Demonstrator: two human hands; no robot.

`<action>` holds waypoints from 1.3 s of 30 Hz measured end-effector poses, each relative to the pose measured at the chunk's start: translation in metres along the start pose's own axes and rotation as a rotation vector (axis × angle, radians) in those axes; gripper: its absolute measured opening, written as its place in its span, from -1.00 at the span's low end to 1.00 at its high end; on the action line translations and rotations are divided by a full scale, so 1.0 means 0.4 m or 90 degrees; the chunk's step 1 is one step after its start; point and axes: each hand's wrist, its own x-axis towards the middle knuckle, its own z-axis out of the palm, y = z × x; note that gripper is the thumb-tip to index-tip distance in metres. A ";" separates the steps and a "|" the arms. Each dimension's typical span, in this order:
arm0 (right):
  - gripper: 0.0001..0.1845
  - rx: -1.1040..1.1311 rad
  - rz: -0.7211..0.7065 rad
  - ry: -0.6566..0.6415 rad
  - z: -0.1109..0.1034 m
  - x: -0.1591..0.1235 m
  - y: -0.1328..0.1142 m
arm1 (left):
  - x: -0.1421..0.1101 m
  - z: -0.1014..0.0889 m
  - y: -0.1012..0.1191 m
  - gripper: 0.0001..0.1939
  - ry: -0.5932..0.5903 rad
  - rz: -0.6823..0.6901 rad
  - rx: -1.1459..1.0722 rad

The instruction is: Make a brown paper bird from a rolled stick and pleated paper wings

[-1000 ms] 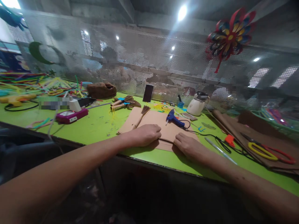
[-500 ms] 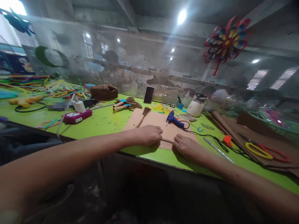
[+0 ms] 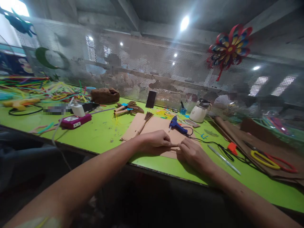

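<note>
My left hand [image 3: 154, 141] and my right hand [image 3: 193, 153] meet over the near edge of a brown cardboard sheet [image 3: 156, 125] on the green table [image 3: 99, 131]. Both hands are closed in a pinch on a thin dark stick [image 3: 175, 145] that runs between their fingertips. A small straw broom [image 3: 144, 122] lies on the sheet's left part. A blue glue gun [image 3: 177, 125] rests on its far right corner, with a black cord trailing right.
Behind the sheet lie several small brooms [image 3: 127, 108], a dark phone [image 3: 151, 98] and a white pot [image 3: 200, 112]. A pink box [image 3: 74, 120] sits left, coloured strips beyond it. At right lie a pen [image 3: 223, 158], yellow-red scissors [image 3: 268, 158] and brown paper rolls [image 3: 228, 128]. A mesh wall backs the table.
My hands have drawn together: fingers that lay curled on the sheet's near edge now pinch a thin stick between them. The view shifted slightly.
</note>
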 end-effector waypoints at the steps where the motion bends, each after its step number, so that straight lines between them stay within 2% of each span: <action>1: -0.79 0.006 0.003 0.003 0.001 0.005 0.000 | -0.002 -0.001 -0.005 -0.73 0.003 -0.001 -0.024; 6: -0.89 0.156 0.041 0.044 -0.028 0.029 0.017 | 0.001 0.002 -0.024 -0.87 0.021 -0.019 -0.107; 8: -0.80 0.226 0.083 0.039 -0.049 0.040 0.031 | 0.007 0.007 -0.029 -0.86 0.025 -0.012 -0.115; 12: -0.81 0.325 0.132 -0.099 -0.064 0.073 0.053 | 0.019 0.017 -0.029 -0.80 0.053 0.011 -0.097; 15: -0.81 0.396 0.174 -0.140 -0.044 0.092 0.062 | 0.020 0.017 -0.026 -0.78 0.066 0.002 -0.068; 21: -0.84 0.447 0.242 -0.141 -0.014 0.083 0.077 | 0.017 0.011 -0.026 -0.82 0.078 -0.053 0.023; 29: -0.82 0.524 0.313 -0.175 -0.011 0.052 0.100 | 0.009 -0.004 -0.031 -0.82 0.064 -0.077 0.043; 35: -0.81 0.610 0.310 -0.209 -0.026 0.050 0.096 | 0.002 -0.004 -0.018 -0.86 0.043 -0.030 0.093; 39: -0.78 0.591 0.289 -0.198 -0.035 0.053 0.064 | 0.008 0.010 -0.019 -0.87 0.050 0.030 0.120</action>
